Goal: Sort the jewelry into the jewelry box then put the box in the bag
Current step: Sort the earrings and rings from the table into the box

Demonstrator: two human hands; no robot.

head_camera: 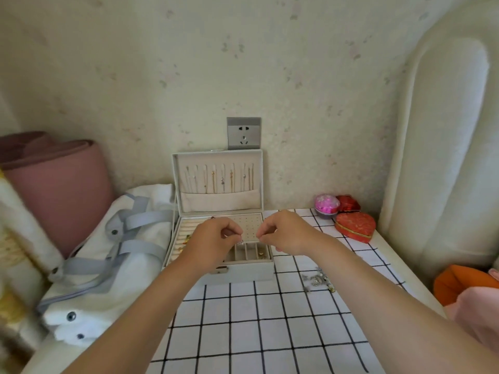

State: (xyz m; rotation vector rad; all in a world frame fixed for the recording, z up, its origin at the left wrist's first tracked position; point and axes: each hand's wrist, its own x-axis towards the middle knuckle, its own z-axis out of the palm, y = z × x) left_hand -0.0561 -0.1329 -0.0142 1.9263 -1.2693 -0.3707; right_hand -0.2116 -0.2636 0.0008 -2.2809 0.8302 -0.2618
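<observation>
From the head camera I see the jewelry box [237,275] at the far left of the bench [399,255], partly on a black-and-white checked cloth [256,333]. Its long side runs left to right and its clasp front faces me. The lid [217,155] stands upright at the back against the wall, under a wall socket [244,133], and thin necklaces [222,179] hang top to bottom inside it. The marks on the clasp plate are too small to read.

Both hands hover over the open tray. The left hand [213,238] has its fingers curled, thumb and forefinger pinching a small silvery piece [241,242] above the divided slots at the front right. The right hand [283,230] also has curled fingers with the tips pressed together, close to the left hand's. I cannot tell whether it holds anything.

The white bag [108,265] with grey straps lies just beside the box on its left. A loose pile of jewelry [318,280] lies on the cloth to the right of the box. A red heart-shaped case [355,226] sits near the far right corner.
</observation>
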